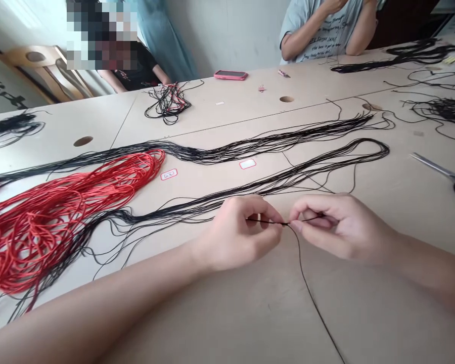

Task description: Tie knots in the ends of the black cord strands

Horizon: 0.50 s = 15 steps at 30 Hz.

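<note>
Between my two hands a thin black cord (302,270) is stretched level, with a small dark knot or crossing at the fingertips. One length of it droops from there toward the front edge of the view. My left hand (246,230) pinches the cord between thumb and forefinger. Close beside it, my right hand (337,225) pinches the same cord, fingers curled. Just behind the hands lies a long bundle of black cords (288,179), looped at its right end. A heap of red cords (72,207) spreads at the left, partly over black strands.
Scissors (440,169) lie at the right edge. Farther back are another black cord bundle (220,154), small labels (247,164), a pink-cased phone (230,75) and a tangle of black and red cord (170,103). Two people (326,30) sit across the table (250,313).
</note>
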{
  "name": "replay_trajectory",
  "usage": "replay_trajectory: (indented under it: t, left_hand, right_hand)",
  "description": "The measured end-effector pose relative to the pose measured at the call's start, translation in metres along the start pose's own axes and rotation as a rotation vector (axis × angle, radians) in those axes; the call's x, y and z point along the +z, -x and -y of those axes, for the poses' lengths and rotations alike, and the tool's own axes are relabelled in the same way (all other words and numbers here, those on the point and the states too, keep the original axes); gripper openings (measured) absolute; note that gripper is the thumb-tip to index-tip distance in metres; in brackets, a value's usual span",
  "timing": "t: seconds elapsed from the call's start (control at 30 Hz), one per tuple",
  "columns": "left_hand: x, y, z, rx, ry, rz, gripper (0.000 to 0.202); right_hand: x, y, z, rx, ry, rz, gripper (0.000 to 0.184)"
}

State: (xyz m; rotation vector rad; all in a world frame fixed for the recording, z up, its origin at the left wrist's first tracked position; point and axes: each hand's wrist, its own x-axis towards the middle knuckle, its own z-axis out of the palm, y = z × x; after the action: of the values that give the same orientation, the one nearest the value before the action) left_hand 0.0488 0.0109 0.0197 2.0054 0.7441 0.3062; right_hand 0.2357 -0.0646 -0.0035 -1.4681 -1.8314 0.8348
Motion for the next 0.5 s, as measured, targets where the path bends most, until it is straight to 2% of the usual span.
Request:
replay_trajectory:
  t: [0.5]
  left_hand:
    - [0.0038, 0.0003, 0.0078, -0.001, 0.015, 0.029, 0.008]
  right_hand:
    - [0.0099, 0.0007, 0.0102, -0.099, 0.017, -0.058, 0.008]
